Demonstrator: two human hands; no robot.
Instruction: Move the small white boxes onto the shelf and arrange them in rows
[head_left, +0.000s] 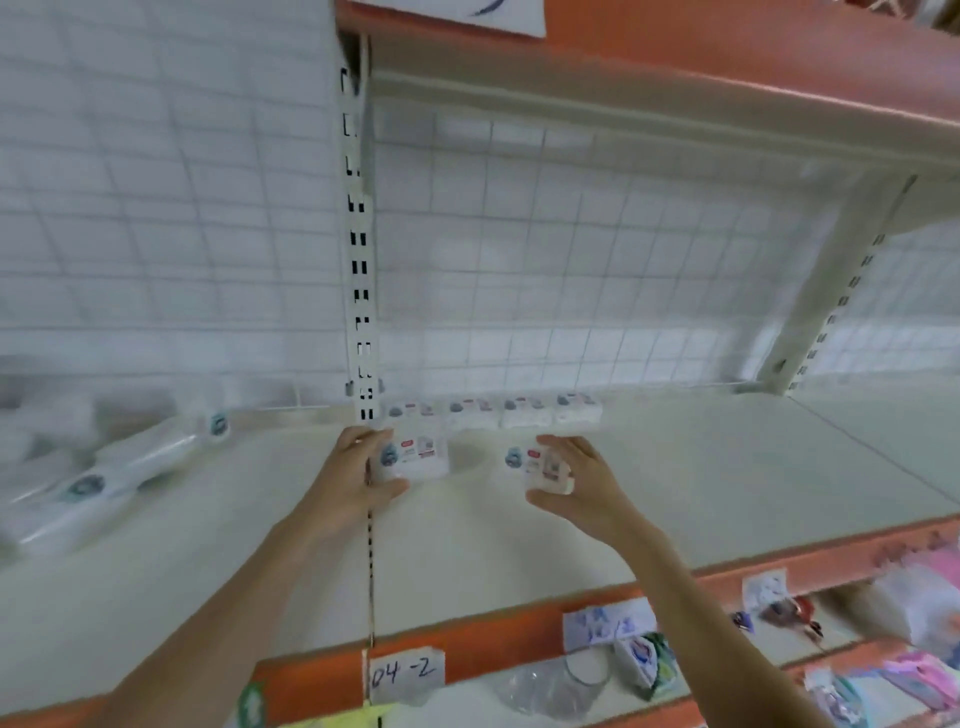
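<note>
Two boxes, one per grip, seemingly above the shelf (675, 467).

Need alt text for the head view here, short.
Each hand grips a small white box over the shelf: left hand, right hand. Four more boxes line the back grid.

Four white boxes (493, 413) row the shelf (675, 467) back; two nearer.

Six small white boxes (421, 457) show: four in a back row, two in hands.
</note>
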